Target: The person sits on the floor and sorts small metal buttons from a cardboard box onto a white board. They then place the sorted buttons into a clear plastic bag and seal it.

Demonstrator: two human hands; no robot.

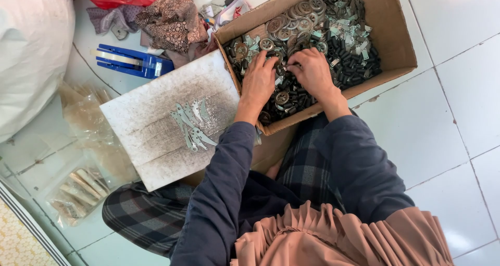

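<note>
Nearest, a white board on the lap carries flat metal blades, long axes running near-to-far. Farther, both hands dig into the cardboard box, its length slanting far-right: left hand spread on small metal parts, right hand curled, pinching some.

Matt brown cardboard box, dull grey metal wheels, glossy white floor tiles
</note>
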